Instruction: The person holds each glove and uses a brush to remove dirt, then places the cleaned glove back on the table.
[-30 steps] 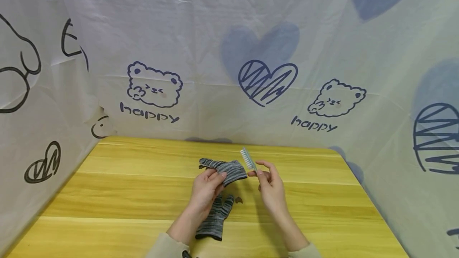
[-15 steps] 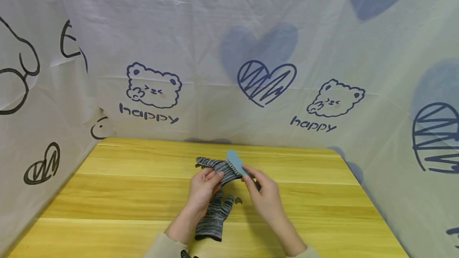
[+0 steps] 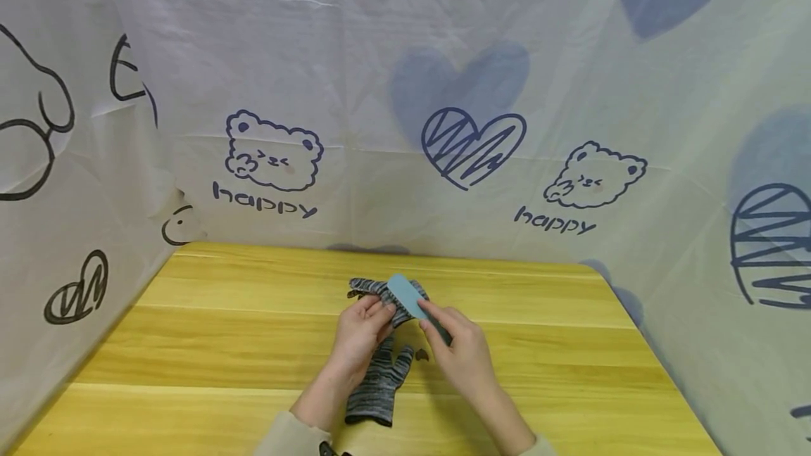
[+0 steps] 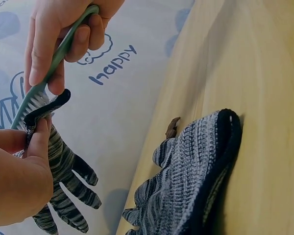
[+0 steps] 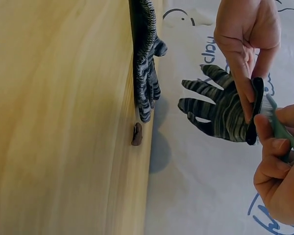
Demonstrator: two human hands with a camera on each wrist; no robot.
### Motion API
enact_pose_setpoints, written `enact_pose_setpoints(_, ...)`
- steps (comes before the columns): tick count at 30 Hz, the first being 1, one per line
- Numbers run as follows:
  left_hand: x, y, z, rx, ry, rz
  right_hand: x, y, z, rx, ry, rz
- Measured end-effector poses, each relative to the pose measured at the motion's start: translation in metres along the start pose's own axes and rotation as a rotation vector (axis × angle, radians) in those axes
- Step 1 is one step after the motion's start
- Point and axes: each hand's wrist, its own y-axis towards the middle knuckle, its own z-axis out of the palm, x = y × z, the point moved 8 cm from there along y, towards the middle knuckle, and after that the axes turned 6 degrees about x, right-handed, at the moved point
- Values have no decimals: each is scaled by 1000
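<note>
My left hand [image 3: 356, 333] pinches a grey-and-black knit glove [image 5: 228, 110] near its dark cuff and holds it up above the table. The glove's fingers point away from the cuff and dangle in the left wrist view. In my right hand [image 3: 461, 354] is a brush [image 3: 405, 294] with a blue-green back and white bristles [image 4: 36, 102], gripped by its handle. Those bristles lie against the glove close to the cuff. Below my left hand a second matching glove [image 3: 374, 396] lies on the table, partly hidden by that hand and wrist.
A small dark brown piece [image 3: 422, 355] lies on the wood-grain table [image 3: 570, 371], right of the lying glove. White cloth [image 3: 380, 203] printed with hearts and bears hangs behind the table and along both sides.
My right hand has turned the brush over and brought it left and down onto the held glove, its bristles now against the knit. My left hand has hardly moved.
</note>
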Motion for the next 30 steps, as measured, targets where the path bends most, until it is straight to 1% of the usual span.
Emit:
enact_pose_setpoints(4,1,-1,1,5,8,-11,-1,0,-1,-32,-39,-26)
enact_pose_setpoints(7,2,-2,1,4,6,-13,-2,0,-3,-60,-63,-30)
enact_pose_setpoints(15,1,0,4,11,-9,-6,-4,0,-9,-110,-87,-26)
enact_pose_setpoints(25,2,-2,5,50,23,-5,-15,-1,-12,-129,-73,42)
enact_pose_setpoints(30,3,-2,4,36,28,9,-24,-2,-12,-133,-69,93)
